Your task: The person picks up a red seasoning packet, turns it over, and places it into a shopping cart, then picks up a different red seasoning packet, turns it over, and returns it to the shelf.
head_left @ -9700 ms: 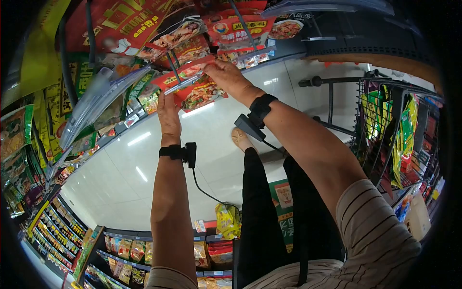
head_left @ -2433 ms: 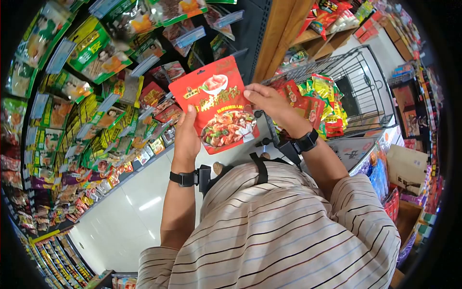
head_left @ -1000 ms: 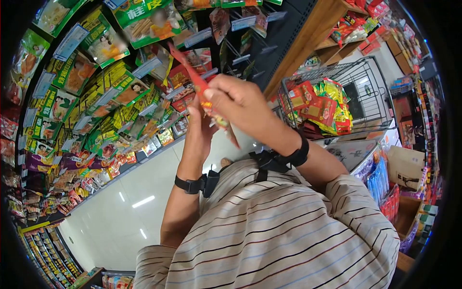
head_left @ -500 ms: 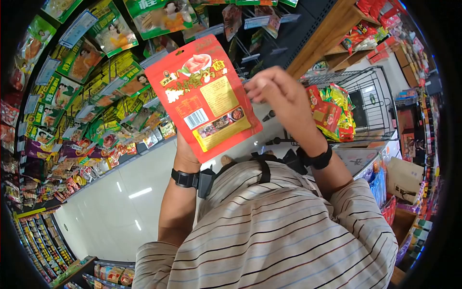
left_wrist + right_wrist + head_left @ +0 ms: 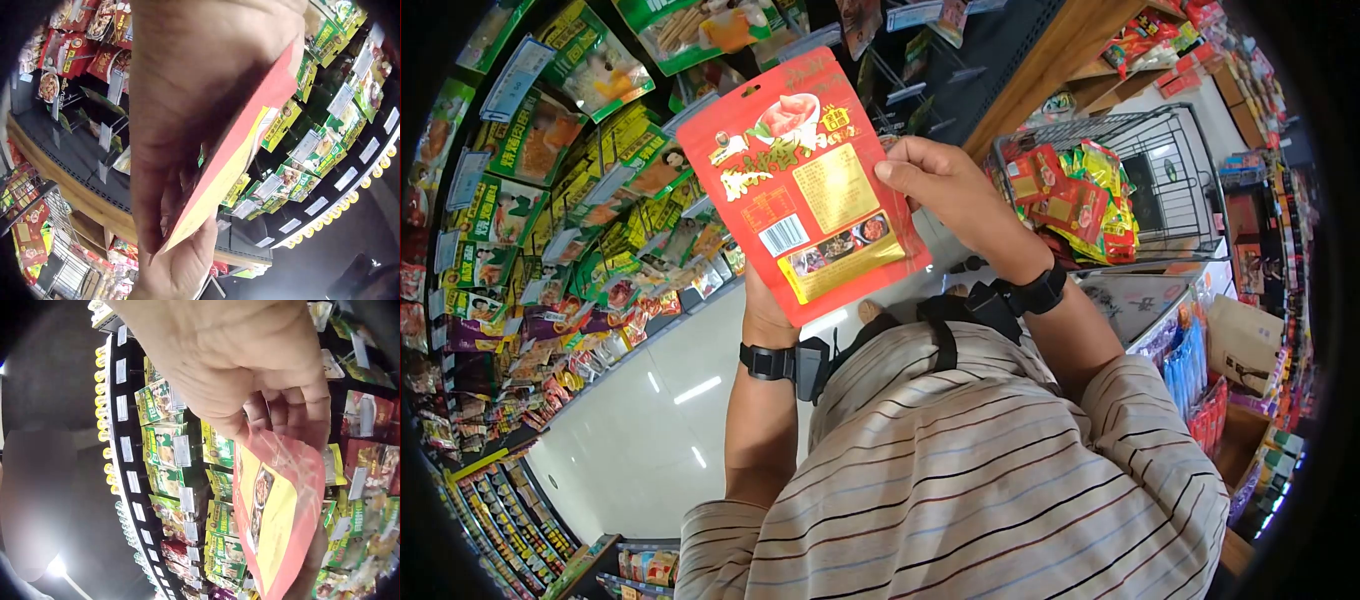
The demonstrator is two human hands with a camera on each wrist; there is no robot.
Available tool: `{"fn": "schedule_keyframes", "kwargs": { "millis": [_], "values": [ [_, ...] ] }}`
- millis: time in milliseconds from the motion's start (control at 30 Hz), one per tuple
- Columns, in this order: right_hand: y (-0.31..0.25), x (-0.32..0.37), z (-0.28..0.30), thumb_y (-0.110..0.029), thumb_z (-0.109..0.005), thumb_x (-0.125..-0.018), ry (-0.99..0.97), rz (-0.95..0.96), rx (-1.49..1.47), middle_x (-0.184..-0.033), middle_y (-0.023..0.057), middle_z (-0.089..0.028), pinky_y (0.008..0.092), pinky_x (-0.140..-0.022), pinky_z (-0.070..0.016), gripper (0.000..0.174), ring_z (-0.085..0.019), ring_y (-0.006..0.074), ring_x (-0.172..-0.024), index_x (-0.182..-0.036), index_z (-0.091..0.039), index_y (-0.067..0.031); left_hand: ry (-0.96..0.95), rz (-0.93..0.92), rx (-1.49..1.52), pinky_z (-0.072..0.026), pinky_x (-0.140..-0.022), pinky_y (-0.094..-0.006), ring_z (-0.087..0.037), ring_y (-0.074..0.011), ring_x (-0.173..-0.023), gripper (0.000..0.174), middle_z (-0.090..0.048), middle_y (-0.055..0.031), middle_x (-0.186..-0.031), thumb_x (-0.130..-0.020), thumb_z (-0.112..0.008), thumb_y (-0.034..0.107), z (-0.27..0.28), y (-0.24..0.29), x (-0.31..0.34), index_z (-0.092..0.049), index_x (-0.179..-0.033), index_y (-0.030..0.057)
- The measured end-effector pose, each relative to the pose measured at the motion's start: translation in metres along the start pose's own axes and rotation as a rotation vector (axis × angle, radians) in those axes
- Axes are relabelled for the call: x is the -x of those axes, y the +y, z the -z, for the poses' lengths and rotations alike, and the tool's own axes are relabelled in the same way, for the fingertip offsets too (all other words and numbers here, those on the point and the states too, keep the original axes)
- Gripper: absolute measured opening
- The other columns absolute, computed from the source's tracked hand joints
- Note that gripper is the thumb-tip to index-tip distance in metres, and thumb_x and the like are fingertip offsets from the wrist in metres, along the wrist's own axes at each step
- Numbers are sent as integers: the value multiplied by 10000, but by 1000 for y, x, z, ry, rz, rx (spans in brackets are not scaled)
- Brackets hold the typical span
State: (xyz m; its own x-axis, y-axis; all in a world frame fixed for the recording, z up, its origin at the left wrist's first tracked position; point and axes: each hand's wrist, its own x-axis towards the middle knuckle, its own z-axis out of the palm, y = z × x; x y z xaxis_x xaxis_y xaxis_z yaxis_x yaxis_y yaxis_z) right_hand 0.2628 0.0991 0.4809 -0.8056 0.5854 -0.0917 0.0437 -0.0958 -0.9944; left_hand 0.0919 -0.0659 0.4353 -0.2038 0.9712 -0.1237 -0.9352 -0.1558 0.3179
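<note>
A red seasoning pouch [image 5: 805,190] is held up in front of the body, its printed back with a barcode and yellow panels facing the head camera. My right hand [image 5: 945,190] pinches the pouch's right edge, thumb on the printed side. In the right wrist view, the fingers curl behind the edge of the pouch. My left hand [image 5: 763,300] supports it from behind at the lower left; the pouch hides most of that hand in the head view. Close up in the left wrist view, the left palm and fingers [image 5: 165,156] lie along the pouch's far side; I cannot tell how far they curl.
Hanging packets [image 5: 535,135] on hooks with price tags fill the shelf at left. A wire shopping cart [image 5: 1190,165] with red and yellow pouches [image 5: 1090,205] stands at right. Beside it are a cardboard box [image 5: 1242,345] and a wooden shelf post [image 5: 1040,80].
Earlier the pouch was at the shelf hooks, then came up front-side first. Within the last second it turned to show its back. My right hand, off it half a second ago, now pinches its edge.
</note>
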Motion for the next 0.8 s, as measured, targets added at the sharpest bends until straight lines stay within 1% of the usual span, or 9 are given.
{"fn": "schedule_keyframes", "kwargs": {
  "millis": [33, 100, 167, 267, 367, 467, 567, 633, 800],
  "values": [
    [1, 0, -1, -270, -601, -1005, 0, 3, -13, -916, -45, -648, 216, -728, -464, 197, -572, 22, -826, -979, -635, -79, 11, 11, 10, -502, -1025, -490, -589, -317, -1224, 559, -554, -163, -1400, -1038, -429, 438, -1, 1, 1, -449, -1425, 36],
    [3, -1, -2, -267, -605, -1004, 1, -36, -40, -921, -40, -649, 212, -722, -470, 195, -581, 24, -830, -989, -633, -75, 3, -83, -190, -507, -1021, -480, -589, -307, -1225, 536, -557, -161, -1397, -1048, -412, 423, -12, 2, 4, -451, -1425, 44],
    [6, -3, -1, -262, -609, -1003, -2, -58, -70, -926, -36, -649, 210, -716, -479, 192, -590, 25, -833, -998, -631, -71, 59, 23, 20, -514, -1015, -463, -584, -291, -1233, 548, -552, -153, -1402, -1062, -366, 451, -6, 10, -6, -443, -1431, 53],
    [16, -5, -1, -252, -614, -1002, -14, -74, -111, -937, -30, -647, 209, -714, -497, 189, -603, 30, -841, -1007, -627, -63, 4, -19, -57, -475, -1050, -470, -537, -283, -1281, 600, -511, -114, -1446, -1052, -360, 515, 1, 15, -6, -395, -1464, 80],
    [20, -6, -3, -245, -611, -1005, -34, -75, -128, -948, -23, -645, 217, -727, -514, 190, -613, 36, -854, -1011, -624, -56, 63, -53, -73, -442, -1077, -475, -509, -284, -1308, 670, -492, -110, -1466, -1030, -342, 585, 2, 19, -1, -382, -1479, 89],
    [21, -7, -5, -241, -605, -1008, -48, -67, -144, -952, -20, -644, 227, -744, -526, 190, -616, 41, -863, -1008, -622, -52, -26, -32, -12, -413, -1100, -486, -482, -294, -1334, 722, -466, -115, -1491, -1008, -337, 628, 3, 22, 2, -367, -1492, 94],
    [19, -6, -9, -258, -596, -1010, -33, -66, -138, -928, -24, -643, 233, -736, -517, 203, -606, 45, -839, -991, -627, -58, -7, -31, -25, -405, -1107, -514, -464, -305, -1357, 782, -435, -118, -1516, -984, -316, 663, 7, 26, 3, -318, -1515, 89],
    [19, -7, -13, -295, -579, -1012, -14, -57, -122, -875, -37, -642, 234, -696, -483, 234, -579, 45, -779, -960, -639, -74, -25, -30, -35, -407, -1106, -497, -475, -299, -1346, 755, -448, -117, -1507, -995, -344, 641, 7, 26, 3, -341, -1503, 83],
    [25, -8, -13, -294, -582, -1009, -15, -92, -139, -900, -25, -659, 238, -713, -497, 231, -601, 48, -802, -992, -643, -72, -32, -39, -81, -416, -1100, -489, -489, -295, -1335, 727, -455, -118, -1502, -1008, -353, 614, 6, 29, 7, -348, -1499, 77]
  ]
}}
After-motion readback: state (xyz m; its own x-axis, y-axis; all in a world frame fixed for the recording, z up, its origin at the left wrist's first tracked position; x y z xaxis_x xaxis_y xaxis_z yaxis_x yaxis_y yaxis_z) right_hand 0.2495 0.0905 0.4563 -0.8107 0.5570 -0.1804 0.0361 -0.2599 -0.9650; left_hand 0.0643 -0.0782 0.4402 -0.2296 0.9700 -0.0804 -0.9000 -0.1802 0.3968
